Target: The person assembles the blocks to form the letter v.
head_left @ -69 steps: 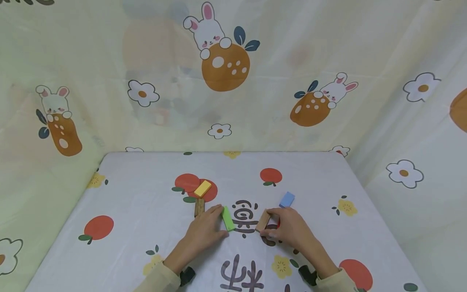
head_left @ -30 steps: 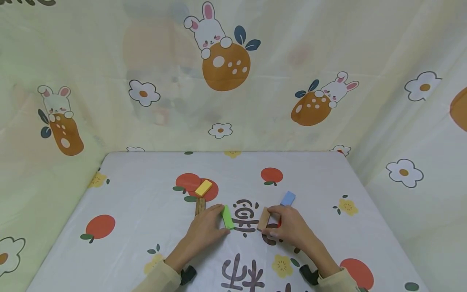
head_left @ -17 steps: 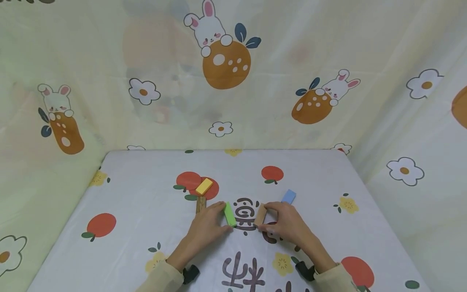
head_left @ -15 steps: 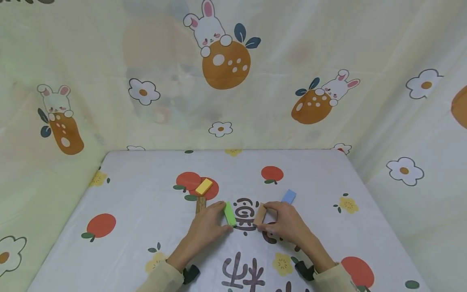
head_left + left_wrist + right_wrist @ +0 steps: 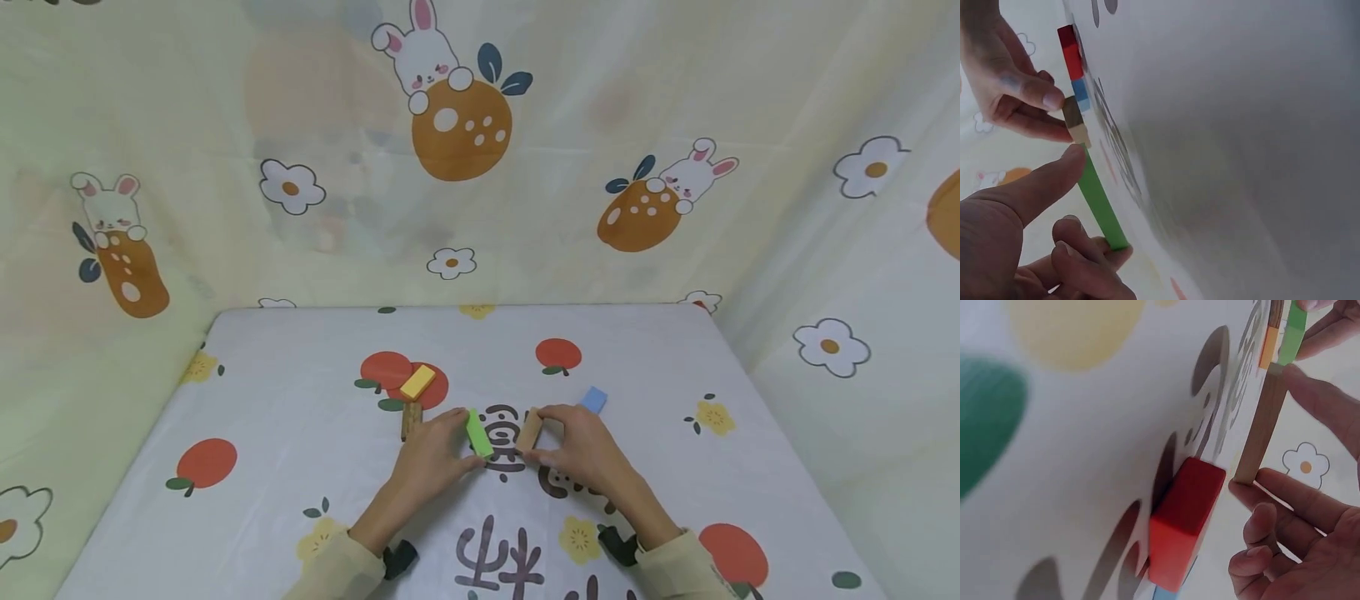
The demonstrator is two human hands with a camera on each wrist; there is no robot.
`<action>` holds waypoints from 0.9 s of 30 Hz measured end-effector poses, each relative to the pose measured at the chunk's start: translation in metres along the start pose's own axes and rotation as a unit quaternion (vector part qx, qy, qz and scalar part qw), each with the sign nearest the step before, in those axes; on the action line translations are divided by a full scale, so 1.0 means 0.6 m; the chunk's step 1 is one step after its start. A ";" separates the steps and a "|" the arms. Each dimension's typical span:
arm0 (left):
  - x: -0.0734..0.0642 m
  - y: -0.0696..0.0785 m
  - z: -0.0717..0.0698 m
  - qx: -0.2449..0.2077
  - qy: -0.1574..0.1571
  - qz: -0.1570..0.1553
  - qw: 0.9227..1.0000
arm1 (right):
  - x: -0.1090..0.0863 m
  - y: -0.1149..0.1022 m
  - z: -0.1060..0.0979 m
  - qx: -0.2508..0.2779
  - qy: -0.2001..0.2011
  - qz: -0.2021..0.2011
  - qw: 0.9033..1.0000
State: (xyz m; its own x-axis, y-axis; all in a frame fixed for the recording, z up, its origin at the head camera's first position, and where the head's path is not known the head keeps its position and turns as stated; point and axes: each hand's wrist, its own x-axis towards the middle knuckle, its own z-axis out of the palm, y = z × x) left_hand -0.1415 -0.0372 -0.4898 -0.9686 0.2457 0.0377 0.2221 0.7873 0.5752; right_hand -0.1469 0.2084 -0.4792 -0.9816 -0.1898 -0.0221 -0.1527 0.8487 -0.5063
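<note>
My left hand (image 5: 427, 462) pinches a bright green block (image 5: 479, 434) lengthwise between thumb and fingertips. To the right, a tan wooden block (image 5: 530, 430) is held by its two ends in my right hand (image 5: 588, 450). A small gap separates the two blocks in the head view, and their near ends tilt slightly. Whether they touch the cloth I cannot tell. A red block (image 5: 1188, 519) lies beside the right hand in the right wrist view; that hand hides it from the head camera. Just beyond the right hand is a blue block (image 5: 594, 400), partly covered.
Behind the left hand lie a yellow block (image 5: 417, 382) and a dark brown wooden block (image 5: 411, 421), close together. A white printed cloth (image 5: 285, 375) covers the table. Patterned curtains (image 5: 337, 100) hang at the back and sides. Black straps (image 5: 400, 558) sit at both wrists.
Both hands have moved inward and slightly away from me, bringing the green and tan blocks closer together. The yellow, dark brown and blue blocks have stayed in place.
</note>
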 end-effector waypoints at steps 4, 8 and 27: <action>0.003 0.007 0.003 -0.002 -0.004 -0.005 1.000 | 0.002 -0.007 -0.001 -0.004 0.003 0.017 1.000; 0.006 0.007 0.007 -0.004 0.003 -0.006 1.000 | 0.003 -0.011 0.000 -0.003 0.007 0.021 1.000; 0.010 0.000 0.015 -0.007 -0.001 -0.010 1.000 | 0.012 -0.021 0.015 0.005 -0.011 0.010 1.000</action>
State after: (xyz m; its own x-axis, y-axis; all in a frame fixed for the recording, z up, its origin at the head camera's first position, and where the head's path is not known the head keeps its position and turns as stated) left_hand -0.1462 -0.0306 -0.4969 -0.9726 0.2312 0.0247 0.2014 0.7843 0.5867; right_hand -0.1510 0.1919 -0.4804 -0.9816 -0.1842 -0.0504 -0.1327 0.8477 -0.5137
